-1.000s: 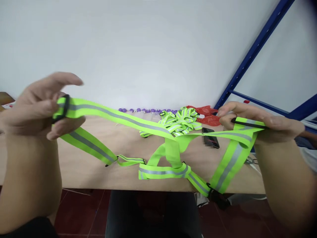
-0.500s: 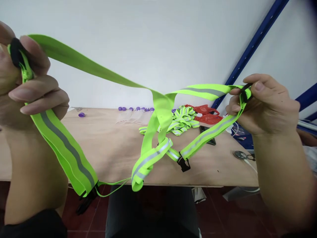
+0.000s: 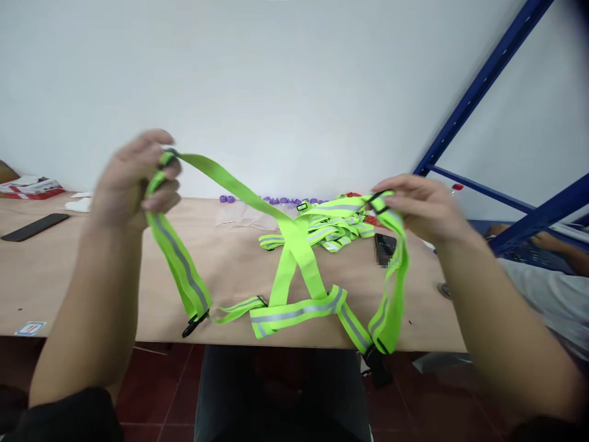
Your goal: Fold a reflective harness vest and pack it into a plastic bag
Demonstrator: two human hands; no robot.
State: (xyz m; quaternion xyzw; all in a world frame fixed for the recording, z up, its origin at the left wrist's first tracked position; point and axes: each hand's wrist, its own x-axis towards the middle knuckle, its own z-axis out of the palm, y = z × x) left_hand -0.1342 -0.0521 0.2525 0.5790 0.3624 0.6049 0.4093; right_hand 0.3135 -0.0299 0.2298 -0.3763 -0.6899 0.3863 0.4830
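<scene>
A neon-yellow reflective harness (image 3: 294, 239) with grey stripes hangs stretched between my hands above the table's front edge. Its two straps cross in the middle, and a waist band (image 3: 297, 312) runs below them. My left hand (image 3: 138, 178) is closed on one strap at its black slider. On the other side, my right hand (image 3: 409, 202) pinches the opposite strap at another black slider. A black buckle (image 3: 196, 324) dangles from the left strap end, and a second black buckle (image 3: 377, 365) hangs at the lower right, blurred.
Behind the harness lies a heap of similar straps (image 3: 338, 230) on the wooden table (image 3: 184, 282). Small purple rolls (image 3: 280, 201) line the wall side. A phone (image 3: 384, 248) is right of the heap; a dark flat device (image 3: 34, 227) lies left. A blue metal frame (image 3: 483, 86) rises at right, near another person's sleeve (image 3: 543, 294).
Both hands have moved inward and away from the camera, the left also lower, still holding the straps. The harness has spread out, its waist band now flatter. The view takes in more of the table's left.
</scene>
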